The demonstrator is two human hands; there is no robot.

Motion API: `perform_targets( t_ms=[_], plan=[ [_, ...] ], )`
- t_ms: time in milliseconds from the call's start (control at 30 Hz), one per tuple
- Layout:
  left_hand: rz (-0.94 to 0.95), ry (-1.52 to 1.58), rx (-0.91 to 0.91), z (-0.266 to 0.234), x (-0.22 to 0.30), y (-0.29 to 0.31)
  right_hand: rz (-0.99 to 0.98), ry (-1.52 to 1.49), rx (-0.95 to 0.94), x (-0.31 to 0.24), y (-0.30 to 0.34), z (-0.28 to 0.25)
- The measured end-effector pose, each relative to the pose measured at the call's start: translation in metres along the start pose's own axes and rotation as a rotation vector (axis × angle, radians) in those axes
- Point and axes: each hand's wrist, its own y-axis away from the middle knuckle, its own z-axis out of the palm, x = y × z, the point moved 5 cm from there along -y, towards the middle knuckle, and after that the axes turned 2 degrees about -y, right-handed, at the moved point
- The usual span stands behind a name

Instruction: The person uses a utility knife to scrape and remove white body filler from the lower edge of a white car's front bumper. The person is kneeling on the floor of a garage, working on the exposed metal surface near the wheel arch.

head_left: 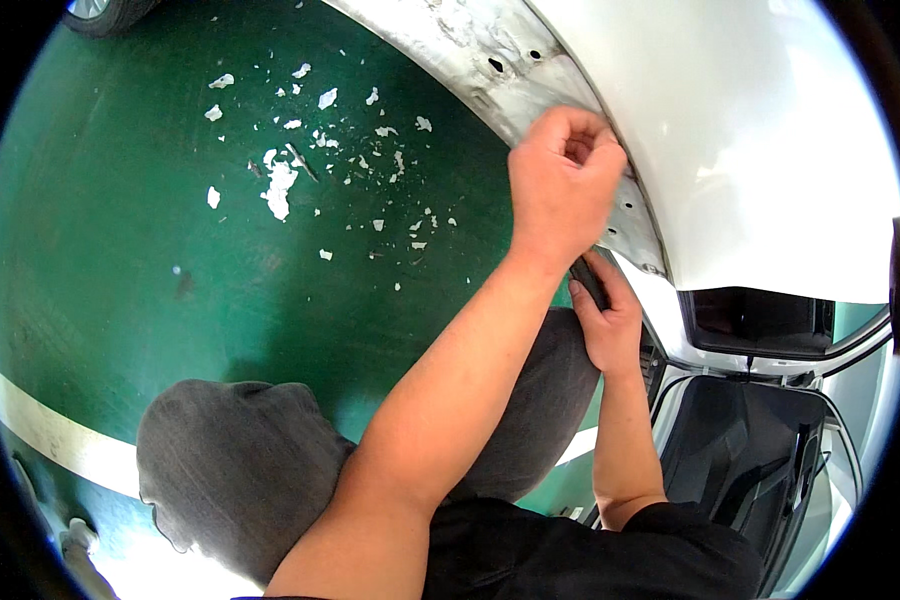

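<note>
My left hand (567,185) is closed, thumb and fingers curled together, at the seam between a scuffed pale sill strip (495,70) and a glossy white car panel (750,130). Whatever its fingertips pinch, if anything, is too small or hidden to name. Just nearer to me, beneath the left wrist, my right hand (613,315) grips a dark, narrow, bar-like piece (589,283). Its far end disappears behind my left wrist. Small dark holes show in the sill strip on both sides of my left hand.
White flakes (280,190) lie scattered over the green floor (120,260), among them a thin dark sliver. A car wheel (110,15) stands at the far left. To the right are a dark window (760,320) and a black door panel (740,440). My grey-trousered knees are below.
</note>
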Motion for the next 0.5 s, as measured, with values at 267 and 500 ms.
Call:
perform_targets(
  t_ms=[267, 500],
  plan=[
    [0.153, -0.003, 0.044, -0.011, 0.001, -0.005, 0.015, 0.0, -0.004, 0.0, 0.003, -0.001],
    [0.172, -0.011, 0.037, -0.004, 0.004, -0.001, -0.054, -0.023, 0.028, 0.004, 0.006, -0.003]
  ],
)
